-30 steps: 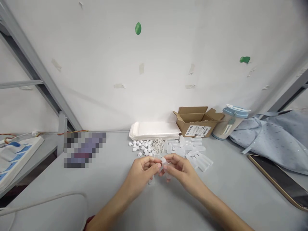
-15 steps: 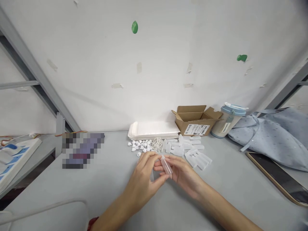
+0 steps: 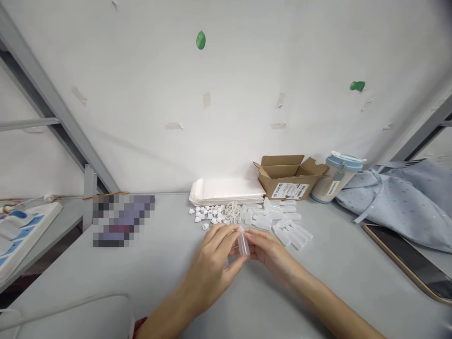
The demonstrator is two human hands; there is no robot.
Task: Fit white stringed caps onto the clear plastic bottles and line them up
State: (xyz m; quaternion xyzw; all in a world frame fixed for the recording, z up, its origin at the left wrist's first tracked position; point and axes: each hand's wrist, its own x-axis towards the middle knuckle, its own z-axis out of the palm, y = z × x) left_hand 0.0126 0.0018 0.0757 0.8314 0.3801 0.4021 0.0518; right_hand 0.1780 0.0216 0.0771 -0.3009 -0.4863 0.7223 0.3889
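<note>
A small translucent plastic bottle (image 3: 243, 245) stands nearly upright between my hands, above the grey table. My left hand (image 3: 214, 256) pinches it, index finger by its neck and thumb at its base. From the right, the fingers of my right hand (image 3: 267, 248) close on its neck and side. A pale translucent edge shows under my left palm; I cannot make out what it is. Just beyond the hands lie several small white caps (image 3: 205, 226), a heap of thin off-white rings (image 3: 232, 213) and several more translucent bottles (image 3: 292, 234).
White padded envelopes (image 3: 229, 189) are stacked against the wall beside an open cardboard box (image 3: 290, 182). To the right are a blue-lidded cup (image 3: 334, 181), a light blue cloth (image 3: 399, 202) and a phone (image 3: 406, 261). A power strip (image 3: 26, 235) is at far left.
The bottle has turned from a slant to nearly upright, and my right fingers have closed in around its neck. The loose pieces on the table have stayed put.
</note>
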